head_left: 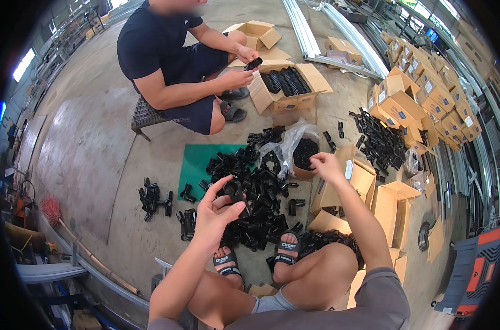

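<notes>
My left hand [216, 217] is raised over a heap of black parts, its fingers curled round a black pipe fitting [236, 197]. To its right, my right hand [328, 167] is at the edge of a small carton lined with a clear plastic bag [295, 137]. Small black pieces [306, 153] fill that carton. The right thumb and fingertips are pinched together; whatever they hold is too small to make out. Glossy black fittings [258, 190] lie heaped below both hands, partly over a green sheet [197, 159].
Across from me a seated co-worker [167, 66] holds a black fitting [253, 64] above a carton [294, 103] packed with rows of them. Open cartons [390, 212] stand at my right, near another black pile [379, 140] and stacked boxes [437, 93]. A broom [90, 253] lies left.
</notes>
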The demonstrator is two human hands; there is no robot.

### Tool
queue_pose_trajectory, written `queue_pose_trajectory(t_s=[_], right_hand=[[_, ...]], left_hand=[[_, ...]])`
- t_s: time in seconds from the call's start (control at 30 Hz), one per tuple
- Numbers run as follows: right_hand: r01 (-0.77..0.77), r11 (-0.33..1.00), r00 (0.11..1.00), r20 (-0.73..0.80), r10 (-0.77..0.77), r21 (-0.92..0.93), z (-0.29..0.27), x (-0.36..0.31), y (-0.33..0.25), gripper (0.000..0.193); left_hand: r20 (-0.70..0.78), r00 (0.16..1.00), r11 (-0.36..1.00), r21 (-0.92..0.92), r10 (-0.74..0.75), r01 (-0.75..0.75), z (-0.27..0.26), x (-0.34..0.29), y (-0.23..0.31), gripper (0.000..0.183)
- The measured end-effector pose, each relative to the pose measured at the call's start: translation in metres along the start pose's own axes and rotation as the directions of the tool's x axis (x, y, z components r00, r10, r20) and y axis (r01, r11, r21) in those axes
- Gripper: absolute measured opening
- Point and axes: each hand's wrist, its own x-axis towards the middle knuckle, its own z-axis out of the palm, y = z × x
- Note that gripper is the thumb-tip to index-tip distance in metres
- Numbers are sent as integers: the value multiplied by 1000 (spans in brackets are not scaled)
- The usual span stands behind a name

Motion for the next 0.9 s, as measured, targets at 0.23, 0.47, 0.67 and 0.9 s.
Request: queue_pose_trajectory(t_s=[0.23,0.47,0.67,0.9], right_hand=[[-230,832,967,-216,136,-505,7,90,74,21],[-259,738,966,-166,198,-623,51,141,132,17],[-426,730,901,-321,290,-535,123,159,144,29],[-542,746,814,-463,352,-386,121,164,148,20]], left_hand=[[34,999,930,367,26,-37,-19,12,-7,65],[-9,991,881,456,-132,122,-13,21,-3,66],[-19,988,865,480,-155,145,-33,25,-13,63],[58,986,750,657,-153,78,-30,42,-6,60]])
